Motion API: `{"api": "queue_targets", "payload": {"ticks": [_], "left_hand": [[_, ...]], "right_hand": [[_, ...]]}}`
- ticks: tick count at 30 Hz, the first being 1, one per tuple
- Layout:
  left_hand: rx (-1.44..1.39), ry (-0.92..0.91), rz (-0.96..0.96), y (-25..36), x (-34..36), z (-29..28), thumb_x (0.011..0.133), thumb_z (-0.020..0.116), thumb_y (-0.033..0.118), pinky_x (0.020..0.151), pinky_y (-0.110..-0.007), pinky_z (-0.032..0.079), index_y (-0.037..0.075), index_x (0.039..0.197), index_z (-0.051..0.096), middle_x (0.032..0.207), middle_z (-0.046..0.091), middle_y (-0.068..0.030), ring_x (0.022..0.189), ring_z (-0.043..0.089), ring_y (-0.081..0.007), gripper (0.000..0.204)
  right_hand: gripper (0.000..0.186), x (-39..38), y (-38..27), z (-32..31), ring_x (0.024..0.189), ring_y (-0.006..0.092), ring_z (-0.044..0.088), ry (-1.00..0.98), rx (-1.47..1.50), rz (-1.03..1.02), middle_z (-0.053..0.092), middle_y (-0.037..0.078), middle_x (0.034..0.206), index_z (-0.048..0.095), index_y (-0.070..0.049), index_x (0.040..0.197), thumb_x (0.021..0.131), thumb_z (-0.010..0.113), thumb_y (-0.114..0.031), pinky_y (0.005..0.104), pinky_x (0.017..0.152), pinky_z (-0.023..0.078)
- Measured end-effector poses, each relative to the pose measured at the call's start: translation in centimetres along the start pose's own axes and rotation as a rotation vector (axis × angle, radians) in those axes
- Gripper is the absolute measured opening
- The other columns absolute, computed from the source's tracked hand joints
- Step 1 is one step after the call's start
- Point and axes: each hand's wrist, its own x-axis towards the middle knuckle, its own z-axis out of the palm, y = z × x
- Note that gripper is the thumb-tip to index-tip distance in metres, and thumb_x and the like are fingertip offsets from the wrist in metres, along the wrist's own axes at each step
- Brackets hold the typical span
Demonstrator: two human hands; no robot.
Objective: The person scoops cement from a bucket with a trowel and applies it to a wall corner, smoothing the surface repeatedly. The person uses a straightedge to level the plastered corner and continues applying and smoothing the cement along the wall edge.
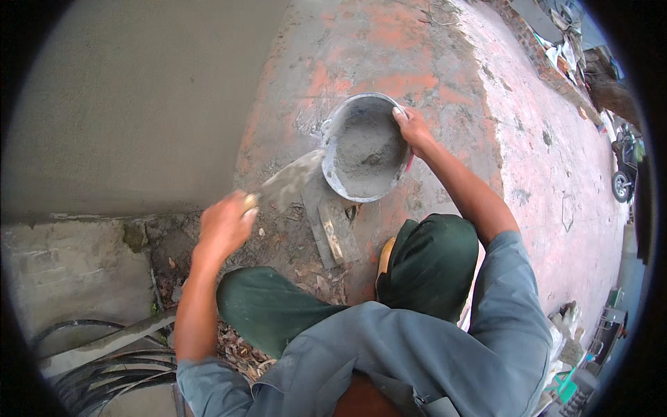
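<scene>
Left hand (228, 221) grips a trowel (288, 179), right hand (415, 130) pinches the bucket (361, 105) just left of it, probably scooping mortar (368, 154), so next lift wants steadiness.

1 L hand (228, 221); 1 R hand (413, 131); 1 bkt (333, 178); 1 trwl (290, 178); 1 flat tool (332, 233)

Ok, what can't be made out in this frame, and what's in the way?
All in the head view:
Trowel: blade edges, smeared by motion blur.
Left hand: exact finger placement, also blurred.
Bucket: its floor, covered by grey mix.
Right hand: fingertips, behind the bucket wall.
Float: upper end, behind the bucket.
Hoses: lower stretch, cut off by the dark lens rim.
Wheeled vehicle: details, too small.
</scene>
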Motion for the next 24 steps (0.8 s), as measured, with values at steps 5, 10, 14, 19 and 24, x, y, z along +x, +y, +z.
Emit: {"api": "queue_targets", "payload": {"ticks": [5, 10, 14, 19, 24], "left_hand": [[0.121, -0.096, -0.038, 4.9, 9.2, 6.5, 0.088, 0.062, 0.025, 0.078, -0.047, 0.05, 0.0, 0.102, 0.06, 0.095, 0.067, -0.0215, 0.091, 0.065, -0.0384, 0.029], [0.071, -0.053, -0.002, 8.3, 12.1, 15.5, 0.089, 0.056, 0.031, 0.076, -0.045, 0.053, 0.001, 0.092, 0.067, 0.09, 0.069, -0.0174, 0.086, 0.068, -0.0334, 0.032], [-0.2, -0.136, -0.079, 8.7, 10.2, 17.2, 0.093, 0.053, 0.038, 0.08, -0.048, 0.051, -0.003, 0.098, 0.064, 0.093, 0.067, -0.0252, 0.09, 0.066, -0.0388, 0.042], [-0.385, -0.204, -0.086, 9.1, 9.4, 16.5, 0.094, 0.051, 0.044, 0.086, -0.051, 0.047, -0.004, 0.101, 0.064, 0.1, 0.065, -0.0284, 0.097, 0.062, -0.0434, 0.05], [-0.443, -0.26, 0.021, 8.5, 10.1, 16.9, 0.092, 0.051, 0.05, 0.086, -0.049, 0.048, -0.004, 0.098, 0.066, 0.1, 0.064, -0.0287, 0.097, 0.062, -0.0434, 0.056]], "right_hand": [[0.045, 0.3, -2.1, 2.6, 0.114, 0.0326, 0.057, -0.039, -0.2, -0.06, 0.061, 0.019, 0.123, 0.055, -0.003, 0.128, 0.095, 0.054, -0.034, 0.0391, 0.095, 0.043], [0.052, 0.6, -3.5, 5.7, 0.12, 0.0362, 0.053, -0.057, -0.385, -0.092, 0.057, 0.022, 0.128, 0.05, -0.008, 0.135, 0.095, 0.049, -0.041, 0.0433, 0.1, 0.041], [0.043, 1.4, -3.5, 5.8, 0.118, 0.0267, 0.054, -0.095, -0.137, -0.136, 0.059, 0.016, 0.128, 0.055, -0.003, 0.13, 0.099, 0.045, -0.03, 0.0367, 0.101, 0.039], [0.044, 2.1, -2.8, 6.3, 0.12, 0.0251, 0.052, -0.097, -0.013, -0.105, 0.057, 0.017, 0.13, 0.053, 0.0, 0.131, 0.1, 0.044, -0.029, 0.0348, 0.103, 0.037], [0.046, 1.8, -2.9, 5.6, 0.113, 0.0266, 0.056, -0.061, -0.13, -0.106, 0.059, 0.018, 0.127, 0.054, 0.0, 0.13, 0.098, 0.043, -0.032, 0.0374, 0.098, 0.041]]}}
